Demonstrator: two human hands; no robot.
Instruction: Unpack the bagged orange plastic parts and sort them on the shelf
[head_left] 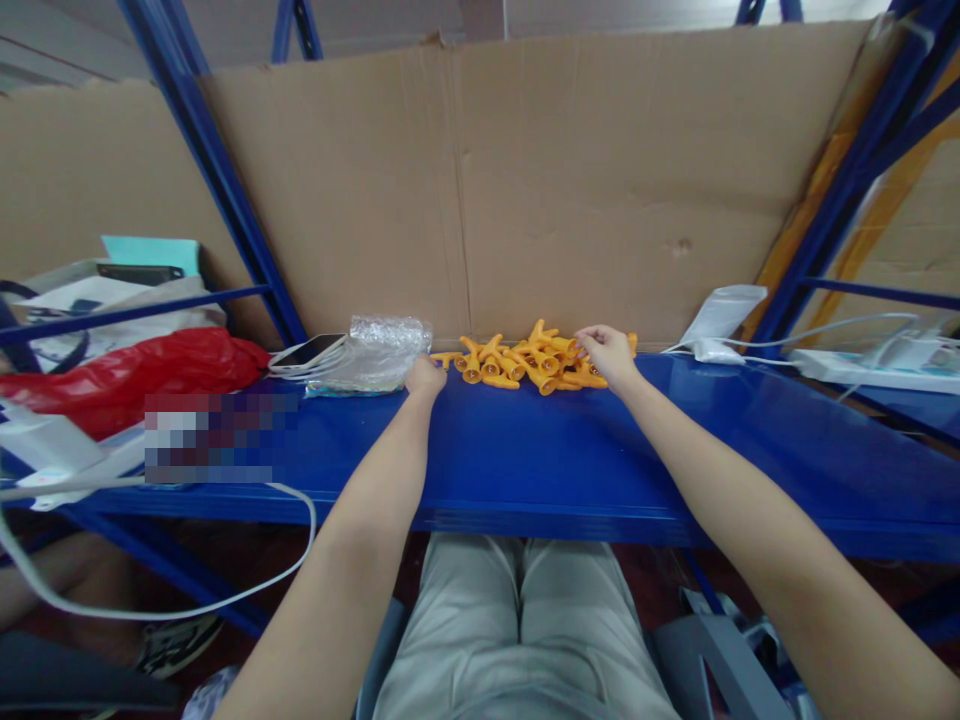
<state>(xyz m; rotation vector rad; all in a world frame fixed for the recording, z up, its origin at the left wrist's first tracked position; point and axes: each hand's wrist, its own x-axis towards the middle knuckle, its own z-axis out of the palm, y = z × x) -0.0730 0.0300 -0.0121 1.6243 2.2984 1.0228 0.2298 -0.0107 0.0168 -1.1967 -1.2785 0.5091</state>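
Note:
A heap of several small orange plastic parts (525,362) lies at the back of the blue metal shelf (525,460), against a cardboard sheet. My left hand (424,377) rests at the left end of the heap, fingers curled, touching the leftmost orange part (444,358); whether it grips it is hidden. Over the heap's right side, my right hand (609,354) has its fingertips pinched on an orange part.
A clear plastic bag (379,352) and a phone (309,351) lie left of the heap. Farther left are a red bag (127,378), white chargers and a cable (225,598). On the right are a white pouch (724,312) and a power strip (862,365). Blue rack posts stand on both sides.

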